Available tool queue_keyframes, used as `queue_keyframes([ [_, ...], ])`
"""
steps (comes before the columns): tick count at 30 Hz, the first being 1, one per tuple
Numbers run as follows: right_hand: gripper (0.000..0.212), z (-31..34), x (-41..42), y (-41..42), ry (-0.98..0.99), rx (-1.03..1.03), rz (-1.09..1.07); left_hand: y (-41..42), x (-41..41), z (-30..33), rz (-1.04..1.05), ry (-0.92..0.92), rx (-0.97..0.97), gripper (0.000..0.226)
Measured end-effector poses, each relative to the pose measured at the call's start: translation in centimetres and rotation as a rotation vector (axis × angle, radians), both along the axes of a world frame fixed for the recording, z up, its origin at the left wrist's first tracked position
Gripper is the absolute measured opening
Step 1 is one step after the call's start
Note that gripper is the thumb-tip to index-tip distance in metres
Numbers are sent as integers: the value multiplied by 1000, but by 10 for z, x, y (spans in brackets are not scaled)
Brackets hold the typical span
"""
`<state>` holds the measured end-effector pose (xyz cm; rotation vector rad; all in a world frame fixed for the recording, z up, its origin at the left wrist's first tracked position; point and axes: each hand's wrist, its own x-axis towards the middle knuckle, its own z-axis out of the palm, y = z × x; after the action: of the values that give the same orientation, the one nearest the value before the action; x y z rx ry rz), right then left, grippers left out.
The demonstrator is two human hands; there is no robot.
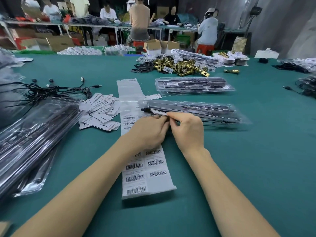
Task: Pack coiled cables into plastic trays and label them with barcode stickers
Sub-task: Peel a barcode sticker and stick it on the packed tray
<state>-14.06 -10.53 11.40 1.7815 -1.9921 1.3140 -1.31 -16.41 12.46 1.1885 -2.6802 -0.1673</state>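
- The sticker sheet (147, 170) lies lengthwise down the middle of the green surface (248, 151), running straight away from the person; that puts the barcodes right under both hands, so a label can be peeled and moved a short way
- The left hand (148, 132) rests on the sticker sheet with its fingers curled toward the right hand; its grip seems to steady something small at the fingertips, but what it holds I cannot tell
- The right hand (188, 130), just right of the sticker sheet, has a closed grip: thumb and fingers pinch a thin white slip (158, 112) at the near end of a tray (196, 110) (probably a label being placed, judging by the task)
- That tray, clear plastic with dark contents, lies crosswise just right of the sticker sheet, its end turned toward the hands for easy reach
- A second tray pile (193, 85) sits beyond it, farther from the sticker sheet, likely set aside
- Left of the sticker sheet: loose white cards (100, 112), a heap of stacked trays (34, 137), and black cables (51, 91) still unpacked
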Motion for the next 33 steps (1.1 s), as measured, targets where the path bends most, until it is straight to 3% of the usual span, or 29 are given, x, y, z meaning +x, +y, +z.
queue_keyframes([
  [12,40,-9,-3,4,45,228,106,7,6,1,-35,-151,-49,43],
  [23,47,-12,2,3,320,361,32,-5,31,13,-142,72,195,36],
  [33,58,-9,26,6,437,540,-50,-10,35,26,-180,-168,234,28],
])
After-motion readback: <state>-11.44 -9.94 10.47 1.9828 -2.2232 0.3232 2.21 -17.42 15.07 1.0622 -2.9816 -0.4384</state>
